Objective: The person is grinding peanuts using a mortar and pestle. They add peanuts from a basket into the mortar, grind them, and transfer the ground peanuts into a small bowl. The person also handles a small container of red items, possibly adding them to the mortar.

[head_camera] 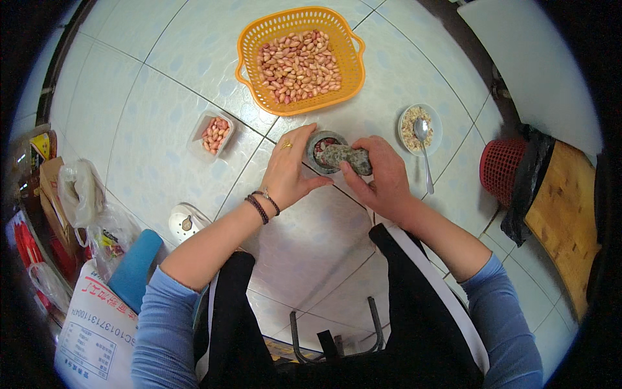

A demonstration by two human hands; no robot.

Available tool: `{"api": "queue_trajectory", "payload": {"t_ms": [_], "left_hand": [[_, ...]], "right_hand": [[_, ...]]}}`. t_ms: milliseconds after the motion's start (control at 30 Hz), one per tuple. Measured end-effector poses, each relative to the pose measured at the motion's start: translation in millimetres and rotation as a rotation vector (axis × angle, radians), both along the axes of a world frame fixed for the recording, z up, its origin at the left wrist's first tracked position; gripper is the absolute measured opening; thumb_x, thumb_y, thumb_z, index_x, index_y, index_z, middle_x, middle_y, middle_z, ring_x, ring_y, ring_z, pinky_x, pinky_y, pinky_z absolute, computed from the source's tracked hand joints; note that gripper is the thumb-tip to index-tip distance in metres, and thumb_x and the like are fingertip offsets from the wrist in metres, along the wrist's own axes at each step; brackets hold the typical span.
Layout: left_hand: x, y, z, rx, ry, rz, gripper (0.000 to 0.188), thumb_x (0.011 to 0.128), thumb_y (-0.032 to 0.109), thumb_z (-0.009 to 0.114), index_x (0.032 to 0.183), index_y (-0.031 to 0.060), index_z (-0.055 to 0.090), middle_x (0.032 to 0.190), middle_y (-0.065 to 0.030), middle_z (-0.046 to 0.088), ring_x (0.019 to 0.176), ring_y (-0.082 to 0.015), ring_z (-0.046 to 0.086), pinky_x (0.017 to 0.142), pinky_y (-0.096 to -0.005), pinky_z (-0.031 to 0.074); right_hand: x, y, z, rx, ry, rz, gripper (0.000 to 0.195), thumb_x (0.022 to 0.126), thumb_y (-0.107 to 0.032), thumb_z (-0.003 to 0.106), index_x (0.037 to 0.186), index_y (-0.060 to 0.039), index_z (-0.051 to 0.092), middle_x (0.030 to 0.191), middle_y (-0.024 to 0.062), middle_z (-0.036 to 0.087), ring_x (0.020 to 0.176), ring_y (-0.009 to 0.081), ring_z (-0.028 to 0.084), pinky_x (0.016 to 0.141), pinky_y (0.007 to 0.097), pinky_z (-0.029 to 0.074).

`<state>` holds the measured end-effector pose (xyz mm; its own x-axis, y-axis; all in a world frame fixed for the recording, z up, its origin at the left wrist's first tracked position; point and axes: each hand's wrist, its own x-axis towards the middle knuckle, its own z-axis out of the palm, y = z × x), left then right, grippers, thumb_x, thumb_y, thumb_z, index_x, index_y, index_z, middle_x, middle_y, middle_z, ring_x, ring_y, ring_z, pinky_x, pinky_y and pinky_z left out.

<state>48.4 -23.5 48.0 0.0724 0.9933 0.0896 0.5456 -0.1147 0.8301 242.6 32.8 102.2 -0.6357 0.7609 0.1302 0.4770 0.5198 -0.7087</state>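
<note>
A grey stone mortar [311, 154] stands on the tiled floor before me, with reddish peanuts [324, 143] inside. My left hand [287, 167] curves around its left side, index finger at the rim and thumb below it. In my right hand [384, 177] is a mottled stone pestle [346, 158], tilted so that its far end lies over the mortar's opening. The pestle covers part of the contents.
Beyond the mortar sits an orange plastic basket [354, 73] of shelled peanuts. A clear plastic tub [196, 141] of peanuts is at left. At right, a white bowl [437, 141] holds crushed nuts and a metal spoon [425, 154]. Bags [104, 335] crowd the left; a red basket [500, 167] stands right.
</note>
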Motion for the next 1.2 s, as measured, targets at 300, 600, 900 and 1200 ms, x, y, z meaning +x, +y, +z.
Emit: {"api": "queue_trajectory", "payload": {"t_ms": [300,600,900,1200], "left_hand": [[10.6,20.9,-23.1,-0.025,-0.163,-0.11,0.075,0.059,0.016,0.084,0.126,0.0053,0.05,0.116,-0.0158,0.062,0.11,-0.0356,0.058,0.104,-0.0445,0.041],[10.9,13.7,-31.3,-0.123,-0.196,-0.089,0.078,0.064,0.017,0.083,0.132,0.0101,0.047,0.123,-0.0101,0.06,0.116,-0.0296,0.059,0.119,-0.0495,0.021],[20.5,11.0,-34.1,-0.113,-0.156,-0.01,0.077,0.064,0.018,0.081,0.131,0.0077,0.045,0.116,-0.0136,0.063,0.111,-0.0307,0.06,0.118,-0.0502,0.022],[7.5,16.1,-31.9,-0.121,-0.14,-0.137,0.08,0.066,0.016,0.081,0.134,0.0075,0.041,0.125,-0.0138,0.057,0.12,-0.0329,0.053,0.118,-0.0527,0.019]], "right_hand": [[-5.7,-1.7,-48.2,0.211,-0.151,0.115,0.034,0.079,-0.014,0.071,0.104,-0.0033,0.051,0.092,0.0117,0.054,0.085,0.0318,0.052,0.08,0.044,0.036],[-0.2,4.8,-25.8,0.184,-0.21,0.114,0.032,0.08,-0.02,0.07,0.102,-0.004,0.053,0.093,0.0118,0.056,0.089,0.0295,0.052,0.083,0.045,0.033],[-4.2,7.1,-20.8,0.221,-0.13,0.11,0.035,0.078,-0.015,0.07,0.105,-0.0047,0.05,0.089,0.0114,0.053,0.084,0.0302,0.052,0.082,0.0448,0.031],[0.7,2.9,-34.2,0.216,-0.207,0.118,0.031,0.079,-0.019,0.069,0.099,-0.0054,0.051,0.089,0.0107,0.051,0.086,0.0286,0.051,0.081,0.0455,0.031]]}}
